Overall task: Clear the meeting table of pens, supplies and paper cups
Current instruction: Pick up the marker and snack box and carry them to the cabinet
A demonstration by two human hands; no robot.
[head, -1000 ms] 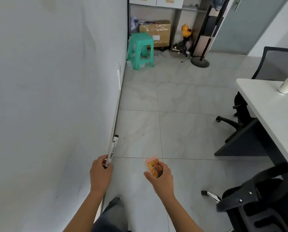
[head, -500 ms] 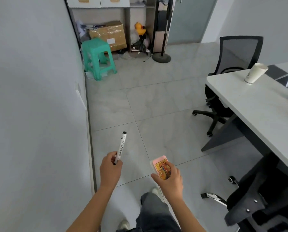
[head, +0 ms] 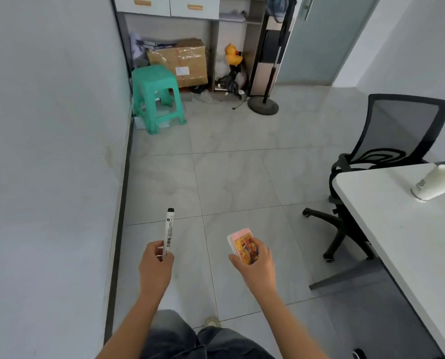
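Partly, right hand [head: 258, 269] covers eraser [head: 240, 237]; paper cup [head: 434, 186] blurred.

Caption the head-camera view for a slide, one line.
Left hand holds a marker, right hand a pink cartoon-printed block; a paper cup sits on the white table.

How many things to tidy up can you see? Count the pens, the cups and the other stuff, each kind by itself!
marker pen: 1, held in the left hand
pink cartoon block: 1, held in the right hand
paper cup: 1, on the white table
Total: 3
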